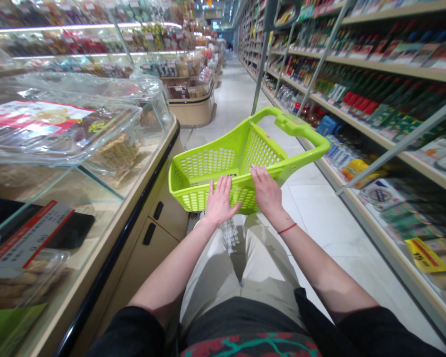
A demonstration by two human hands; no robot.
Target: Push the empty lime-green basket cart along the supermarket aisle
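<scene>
A lime-green plastic shopping cart (208,161) with lattice sides stands across the aisle in front of my legs, its handle (305,131) to the right. My left hand (221,201) lies on the near side of the basket, fingers stretched over the rim and thumb out to the side. Just to the right, my right hand (266,192) has its fingers bent over the same rim; its thumb is hidden. A red string bracelet (287,228) circles my right wrist. The visible part of the basket's inside shows no goods, and its lower frame is mostly hidden.
A glass-edged display counter (148,173) with packaged food runs close along the left. Shelves (397,141) of boxes and bottles line the right, with slanting metal bars in front. A grey pole (260,74) rises beyond the cart. The tiled aisle (232,84) stretches ahead.
</scene>
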